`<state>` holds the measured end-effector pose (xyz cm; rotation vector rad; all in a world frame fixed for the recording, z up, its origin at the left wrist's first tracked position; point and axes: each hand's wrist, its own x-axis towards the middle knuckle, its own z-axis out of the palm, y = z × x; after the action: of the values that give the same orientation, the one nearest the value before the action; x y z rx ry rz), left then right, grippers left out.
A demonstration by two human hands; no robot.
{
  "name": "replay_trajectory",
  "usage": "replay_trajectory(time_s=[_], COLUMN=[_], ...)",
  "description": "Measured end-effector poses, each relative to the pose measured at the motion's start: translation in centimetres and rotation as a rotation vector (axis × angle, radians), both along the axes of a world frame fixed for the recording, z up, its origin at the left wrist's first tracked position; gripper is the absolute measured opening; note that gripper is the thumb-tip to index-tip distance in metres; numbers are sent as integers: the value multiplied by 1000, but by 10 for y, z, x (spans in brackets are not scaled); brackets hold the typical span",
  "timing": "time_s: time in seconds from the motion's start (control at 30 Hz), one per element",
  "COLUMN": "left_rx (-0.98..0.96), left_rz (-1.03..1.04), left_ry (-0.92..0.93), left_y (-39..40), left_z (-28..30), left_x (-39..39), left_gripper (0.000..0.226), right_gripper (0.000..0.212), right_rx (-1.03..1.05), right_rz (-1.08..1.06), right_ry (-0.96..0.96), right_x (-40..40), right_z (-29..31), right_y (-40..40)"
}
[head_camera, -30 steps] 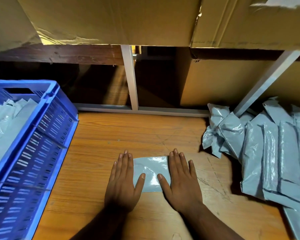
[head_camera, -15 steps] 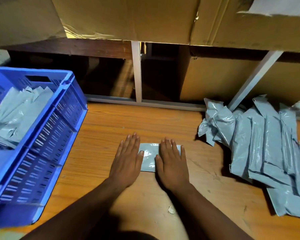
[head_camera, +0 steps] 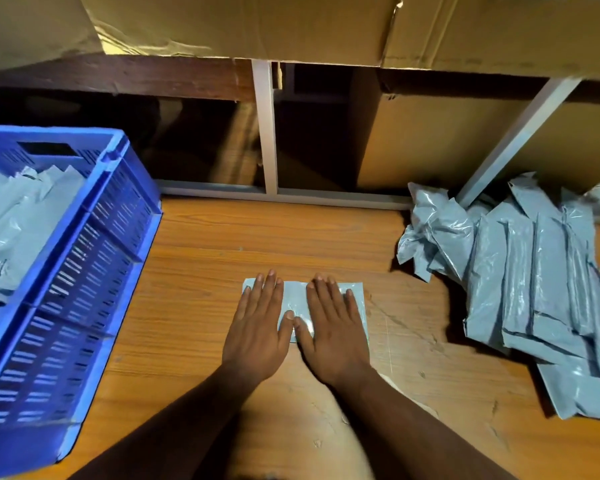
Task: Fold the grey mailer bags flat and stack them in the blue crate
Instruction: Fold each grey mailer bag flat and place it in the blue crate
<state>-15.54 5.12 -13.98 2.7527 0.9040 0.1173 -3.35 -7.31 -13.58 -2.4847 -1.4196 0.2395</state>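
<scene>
A folded grey mailer bag [head_camera: 296,296] lies flat on the wooden table [head_camera: 201,271] in the middle of the view. My left hand [head_camera: 258,327] presses on its left part with straight fingers. My right hand [head_camera: 335,327] lies flat on its right part, thumb close to the left thumb. The blue crate [head_camera: 94,237] stands at the left and holds several folded grey bags [head_camera: 18,216]. A pile of unfolded grey mailer bags [head_camera: 520,278] lies at the right.
Cardboard boxes [head_camera: 243,22] hang over the back of the table. A white metal frame [head_camera: 265,133] with a slanted strut [head_camera: 513,140] stands behind the work area. Another cardboard box [head_camera: 430,143] sits behind the frame.
Both hands stay flat on the folded bag; they have slid slightly apart and back together over it. The camera has shifted, so the crate and the pile show more fully.
</scene>
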Motion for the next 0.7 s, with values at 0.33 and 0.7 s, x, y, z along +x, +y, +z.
replay_trajectory(time_s=[0.33, 0.7], left_rx=[-74, -249], left_rz=[40, -10], left_ry=[-25, -105], left_y=[33, 76], left_z=[32, 172], left_x=[3, -11], left_gripper=[74, 16], right_gripper=[78, 41], right_rx=[-10, 137], right_rz=[-37, 275], right_ry=[56, -76], right_x=[18, 29], right_z=[14, 125], right_y=[-10, 69])
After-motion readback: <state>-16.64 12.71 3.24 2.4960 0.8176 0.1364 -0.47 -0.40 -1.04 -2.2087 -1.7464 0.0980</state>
